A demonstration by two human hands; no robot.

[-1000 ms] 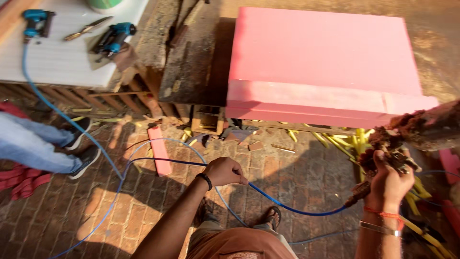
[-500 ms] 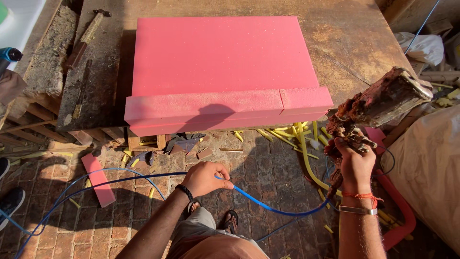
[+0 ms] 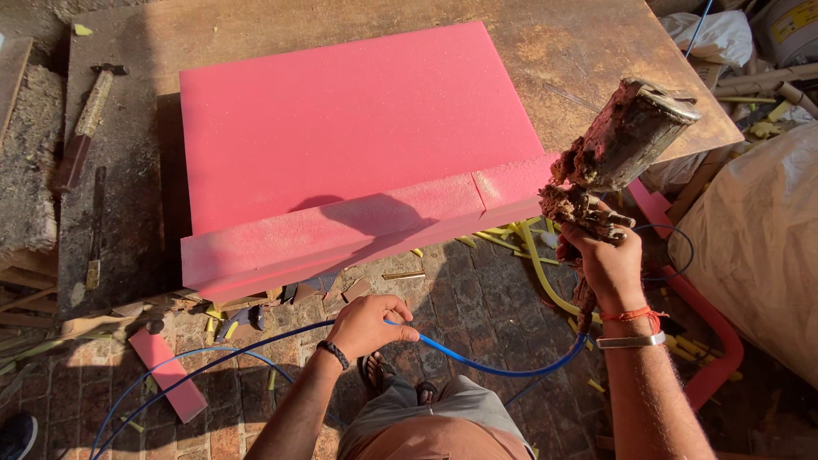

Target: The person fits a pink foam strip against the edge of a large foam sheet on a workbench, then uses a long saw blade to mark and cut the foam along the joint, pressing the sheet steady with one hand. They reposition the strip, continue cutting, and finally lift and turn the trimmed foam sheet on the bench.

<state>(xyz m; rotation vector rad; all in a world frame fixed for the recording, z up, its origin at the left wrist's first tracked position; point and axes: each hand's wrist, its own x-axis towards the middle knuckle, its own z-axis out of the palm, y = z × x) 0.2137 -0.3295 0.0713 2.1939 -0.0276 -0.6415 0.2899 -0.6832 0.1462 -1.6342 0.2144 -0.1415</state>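
Observation:
My right hand (image 3: 607,262) grips a crusted, glue-caked spray gun (image 3: 615,152), held up beside the right front corner of a large pink foam slab (image 3: 358,128). The slab lies on a wooden worktable (image 3: 588,60), with a pink foam strip (image 3: 375,228) along its front edge. My left hand (image 3: 368,325) is closed around a blue air hose (image 3: 503,366) low over the brick floor. The hose runs from that hand in a curve up to the gun's base.
A hammer (image 3: 85,123) lies on the table's left side. Yellow and pink foam offcuts (image 3: 166,375) litter the brick floor. A large white sack (image 3: 758,238) stands at the right, with a red foam strip (image 3: 707,341) below it. Another person's shoe (image 3: 15,434) is at the bottom left.
The view has swung right and closer to the pink slab. My right hand has raised the spray gun higher beside the slab's corner. My left hand keeps hold of the blue hose.

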